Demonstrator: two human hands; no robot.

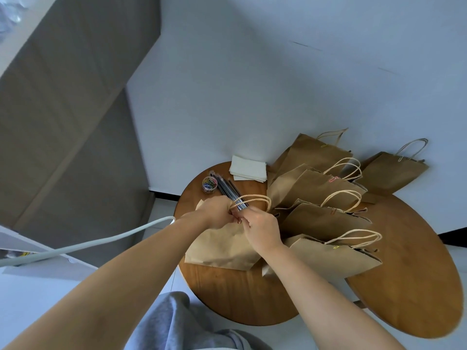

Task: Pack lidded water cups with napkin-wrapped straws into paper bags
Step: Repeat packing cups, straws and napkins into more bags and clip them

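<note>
A brown paper bag (222, 246) stands on the round wooden table (240, 294) right in front of me. My left hand (217, 210) and my right hand (260, 226) meet at its top edge, fingers pinching the folded rim just below its rope handle (255, 198). Something small sits between the fingertips; I cannot tell what. Black straws (227, 189) lie behind the hands. A stack of white napkins (249, 169) sits at the table's far edge. No cup is visible.
Several closed paper bags (326, 218) with paper clips on their rims lie stacked to the right, one more (394, 170) farther back. A small clear tub of coloured paper clips (209, 184) stands by the straws. A second round table (409, 274) adjoins on the right. A white cable (88, 245) crosses the left.
</note>
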